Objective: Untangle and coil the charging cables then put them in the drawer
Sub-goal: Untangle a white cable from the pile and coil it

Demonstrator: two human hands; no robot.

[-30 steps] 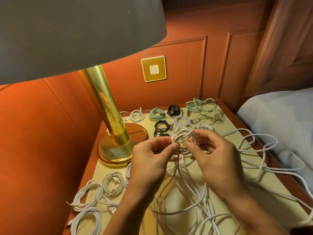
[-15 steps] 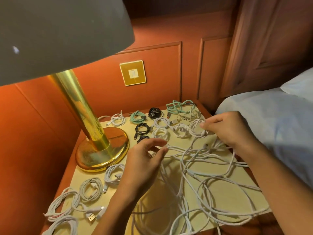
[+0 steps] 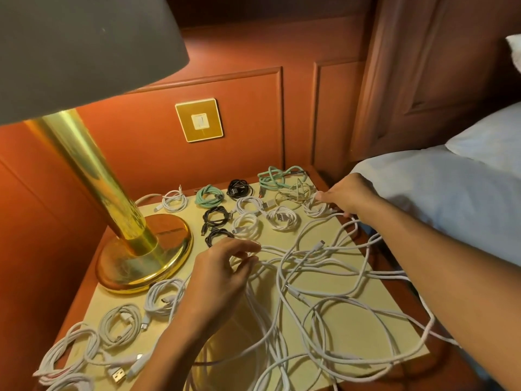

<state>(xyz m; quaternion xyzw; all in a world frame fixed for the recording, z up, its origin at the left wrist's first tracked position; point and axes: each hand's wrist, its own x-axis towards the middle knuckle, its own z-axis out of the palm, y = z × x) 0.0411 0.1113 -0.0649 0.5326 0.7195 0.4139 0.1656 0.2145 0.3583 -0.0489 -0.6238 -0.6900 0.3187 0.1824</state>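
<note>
In the head view, the right hand (image 3: 348, 194) is reaching to the far edge of the cream-topped bedside table (image 3: 346, 328). Its fingertips are touching a small coiled white cable (image 3: 315, 208) ending the rows of white, black and mint-green coils (image 3: 245, 210), likely staged for the drawer, which is not showing. Whether it is pinching, I cannot tell. The left hand (image 3: 222, 275), fingers relaxed and apart, is resting on the loose tangle of white charging cables (image 3: 324, 280), seemingly steadying it.
</note>
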